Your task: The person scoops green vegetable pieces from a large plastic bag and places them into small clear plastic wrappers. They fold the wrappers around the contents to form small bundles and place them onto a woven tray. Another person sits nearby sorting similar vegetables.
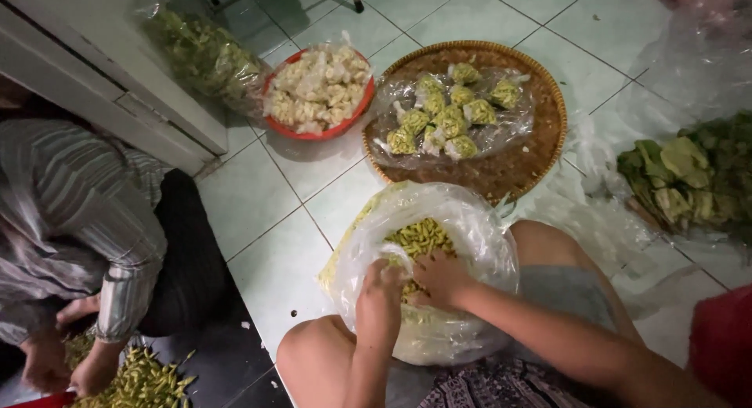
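Clear, crumpled plastic bag [458,243] of small yellow-green chillies [423,237], upright on the tiled floor [266,212] between the knees, mouth facing up; left hand [381,302] fingers pinching its rim, right hand [440,279] fingers curled inside.

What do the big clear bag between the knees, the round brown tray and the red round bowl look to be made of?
The big clear bag looks like thin glossy plastic film: see-through, crinkled, with bright glare; both the left hand and right hand reach into it. The round brown tray seems woven cane or bamboo, matte, with a braided rim. The red round bowl is probably smooth moulded plastic, though only its rim shows.
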